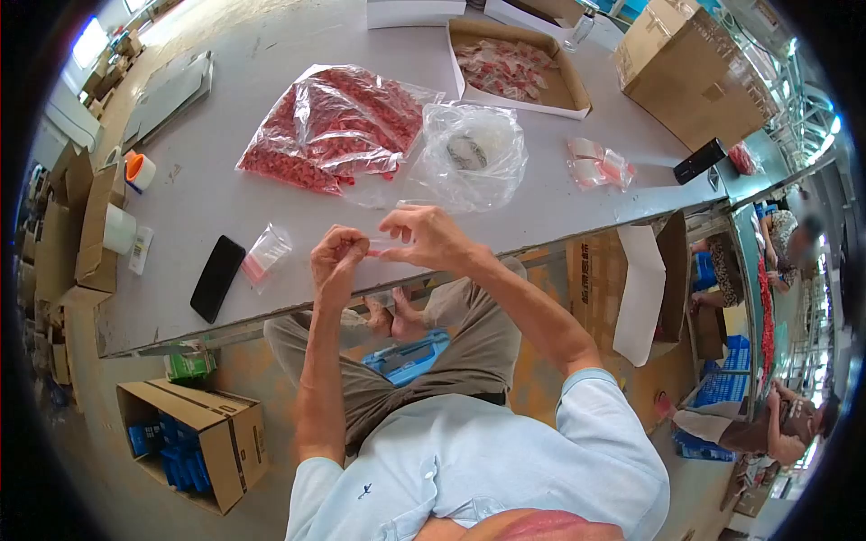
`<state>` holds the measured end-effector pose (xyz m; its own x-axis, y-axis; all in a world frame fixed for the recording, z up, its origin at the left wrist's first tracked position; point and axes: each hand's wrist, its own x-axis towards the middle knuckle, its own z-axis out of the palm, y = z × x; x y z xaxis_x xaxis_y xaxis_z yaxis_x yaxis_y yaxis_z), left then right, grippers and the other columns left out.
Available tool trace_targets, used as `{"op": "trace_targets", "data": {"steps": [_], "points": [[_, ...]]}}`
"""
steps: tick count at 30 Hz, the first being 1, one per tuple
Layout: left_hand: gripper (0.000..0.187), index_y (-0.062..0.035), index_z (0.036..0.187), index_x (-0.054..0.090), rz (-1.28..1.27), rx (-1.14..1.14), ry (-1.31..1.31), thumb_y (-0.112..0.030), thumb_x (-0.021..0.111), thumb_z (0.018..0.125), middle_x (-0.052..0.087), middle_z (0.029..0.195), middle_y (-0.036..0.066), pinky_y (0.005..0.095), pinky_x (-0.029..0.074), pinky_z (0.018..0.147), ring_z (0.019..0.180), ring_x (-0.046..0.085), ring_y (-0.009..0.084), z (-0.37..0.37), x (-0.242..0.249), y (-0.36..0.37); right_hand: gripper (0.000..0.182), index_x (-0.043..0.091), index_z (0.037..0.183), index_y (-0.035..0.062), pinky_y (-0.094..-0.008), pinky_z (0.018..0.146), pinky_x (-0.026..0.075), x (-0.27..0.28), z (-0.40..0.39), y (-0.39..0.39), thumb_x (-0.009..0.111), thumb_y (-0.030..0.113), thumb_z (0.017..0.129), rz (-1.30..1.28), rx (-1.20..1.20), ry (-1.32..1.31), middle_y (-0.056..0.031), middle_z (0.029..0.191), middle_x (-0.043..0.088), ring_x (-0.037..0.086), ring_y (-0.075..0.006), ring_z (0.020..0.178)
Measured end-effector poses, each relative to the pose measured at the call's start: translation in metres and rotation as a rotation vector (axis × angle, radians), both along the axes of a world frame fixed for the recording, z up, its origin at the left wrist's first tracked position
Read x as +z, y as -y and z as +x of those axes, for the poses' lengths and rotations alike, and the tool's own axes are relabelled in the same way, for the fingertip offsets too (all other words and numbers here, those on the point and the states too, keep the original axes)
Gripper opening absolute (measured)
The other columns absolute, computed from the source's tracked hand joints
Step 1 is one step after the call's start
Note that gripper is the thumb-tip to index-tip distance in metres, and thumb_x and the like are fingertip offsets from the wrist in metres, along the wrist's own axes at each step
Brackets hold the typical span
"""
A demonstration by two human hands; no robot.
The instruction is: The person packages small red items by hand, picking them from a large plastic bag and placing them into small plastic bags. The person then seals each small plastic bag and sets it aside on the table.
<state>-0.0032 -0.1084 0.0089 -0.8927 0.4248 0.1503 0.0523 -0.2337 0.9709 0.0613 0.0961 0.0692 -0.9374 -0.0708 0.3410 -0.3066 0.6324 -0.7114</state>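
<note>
At the far left, an open brown cardboard carton (pixel 96 225) stands at the end of the long grey worktable (pixel 171 298), just beside a white plastic cylinder (pixel 119 228). Next comes a black rectangular smartphone (pixel 217 279) lying flat, its upper end near a small flat clear plastic bag with a reddish lower part (pixel 267 256). Behind these, a large clear plastic bag filled with small red pieces (pixel 329 131) lies on its side. In front of it, at the table's near edge, the left hand (pixel 340 256) has its thumb and fingertips pinched closed on a small clear-and-red plastic item (pixel 373 253), which sits between the two hands. The right hand (pixel 431 239) reaches in from the other side, thumb close to the item and fingers bent above; whether it grips the item too I cannot tell. Behind the right hand rests a crumpled clear plastic bag (pixel 474 158), then a shallow open cardboard tray (pixel 570 93) of small red-and-clear packets (pixel 510 68). Further right lie a little pile of clear-and-red plastic bags (pixel 600 166), a large brown cardboard box (pixel 695 77) and a black oblong object (pixel 700 161).
</note>
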Motion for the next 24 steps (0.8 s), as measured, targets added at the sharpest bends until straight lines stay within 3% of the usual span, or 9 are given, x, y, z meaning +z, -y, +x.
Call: {"op": "trace_targets", "data": {"steps": [3, 4, 7, 9, 10, 12, 17, 20, 24], "points": [[0.008, 0.0015, 0.094, 0.07, -0.018, -0.039, -0.02, 0.009, 0.07, 0.092, 0.061, 0.092, 0.0, 0.0216, 0.048, 0.076, 0.084, 0.059, 0.0081, 0.002, 0.003, -0.002, 0.021, 0.077, 0.09, 0.0028, -0.0405, 0.073, 0.055, -0.004, -0.008, 0.004, 0.08, 0.024, 0.087, 0.036, 0.108, 0.03, -0.0122, 0.083, 0.075, 0.07, -0.0303, 0.074], [0.008, 0.0015, 0.094, 0.07, -0.024, -0.045, -0.016, 0.009, 0.07, 0.092, 0.061, 0.092, 0.0, 0.0216, 0.048, 0.076, 0.084, 0.059, 0.0081, 0.004, 0.002, 0.001, 0.021, 0.077, 0.09, 0.0028, -0.0405, 0.073, 0.055, -0.007, -0.007, 0.005, 0.08, 0.024, 0.087, 0.029, 0.102, 0.035, -0.0122, 0.083, 0.075, 0.07, -0.0303, 0.074], [0.007, 0.0004, 0.099, 0.072, 0.009, -0.058, -0.013, 0.005, 0.071, 0.094, 0.062, 0.092, -0.001, 0.0216, 0.048, 0.077, 0.084, 0.059, 0.0075, 0.005, 0.003, 0.001, 0.018, 0.077, 0.089, 0.0023, -0.04, 0.068, 0.054, -0.005, -0.005, 0.002, 0.079, 0.02, 0.088, 0.024, 0.099, 0.058, -0.0115, 0.081, 0.074, 0.07, -0.0243, 0.071], [0.008, -0.0006, 0.105, 0.073, 0.018, 0.074, 0.076, 0.0, 0.072, 0.097, 0.065, 0.093, -0.002, 0.0214, 0.048, 0.077, 0.085, 0.059, 0.0064, 0.005, 0.007, -0.003, 0.014, 0.077, 0.094, 0.0021, -0.0348, 0.061, 0.053, 0.007, 0.006, -0.008, 0.075, 0.016, 0.091, -0.29, 0.054, 0.365, -0.0081, 0.081, 0.073, 0.067, -0.0156, 0.068], [0.008, -0.0006, 0.105, 0.073, 0.024, 0.073, 0.074, 0.0, 0.072, 0.097, 0.065, 0.093, -0.002, 0.0214, 0.048, 0.077, 0.085, 0.059, 0.0064, 0.004, 0.005, -0.004, 0.014, 0.077, 0.094, 0.0021, -0.0348, 0.061, 0.053, 0.013, 0.011, -0.016, 0.075, 0.016, 0.091, -0.284, 0.052, 0.363, -0.0081, 0.081, 0.073, 0.067, -0.0156, 0.068], [0.01, -0.0016, 0.109, 0.073, -0.02, 0.146, 0.023, -0.001, 0.068, 0.1, 0.066, 0.09, -0.002, 0.0216, 0.048, 0.078, 0.083, 0.059, 0.0063, 0.004, 0.0, -0.008, 0.014, 0.075, 0.1, 0.0012, -0.0289, 0.057, 0.053, 0.026, 0.022, -0.037, 0.071, 0.013, 0.093, -0.653, 0.025, 0.557, -0.0042, 0.079, 0.072, 0.065, -0.0091, 0.068], [0.009, -0.0007, 0.106, 0.073, -0.081, 0.13, -0.042, -0.002, 0.073, 0.097, 0.068, 0.092, -0.004, 0.02, 0.049, 0.076, 0.084, 0.06, 0.0044, 0.003, -0.008, -0.009, 0.014, 0.075, 0.105, 0.0042, -0.0252, 0.057, 0.051, 0.063, -0.008, -0.133, 0.068, 0.01, 0.095, -0.657, -0.15, 0.25, -0.0032, 0.085, 0.073, 0.062, -0.0081, 0.064], [0.007, -0.0005, 0.104, 0.073, -0.091, 0.135, -0.074, -0.002, 0.073, 0.097, 0.067, 0.091, -0.004, 0.0201, 0.049, 0.075, 0.083, 0.06, 0.0042, -0.005, -0.011, -0.013, 0.013, 0.076, 0.103, 0.0084, -0.0258, 0.064, 0.054, 0.092, -0.061, -0.193, 0.068, 0.018, 0.097, -0.767, -0.53, 0.038, -0.0041, 0.089, 0.075, 0.067, -0.0109, 0.07], [0.006, -0.0001, 0.102, 0.073, -0.134, 0.161, -0.097, -0.005, 0.073, 0.098, 0.066, 0.088, -0.004, 0.0196, 0.048, 0.073, 0.081, 0.059, 0.0038, -0.004, -0.01, -0.015, 0.016, 0.075, 0.1, 0.0074, -0.0248, 0.063, 0.053, 0.046, -0.05, -0.22, 0.065, 0.019, 0.099, -0.588, -0.639, 0.158, -0.0038, 0.084, 0.074, 0.067, -0.0113, 0.068]]}}
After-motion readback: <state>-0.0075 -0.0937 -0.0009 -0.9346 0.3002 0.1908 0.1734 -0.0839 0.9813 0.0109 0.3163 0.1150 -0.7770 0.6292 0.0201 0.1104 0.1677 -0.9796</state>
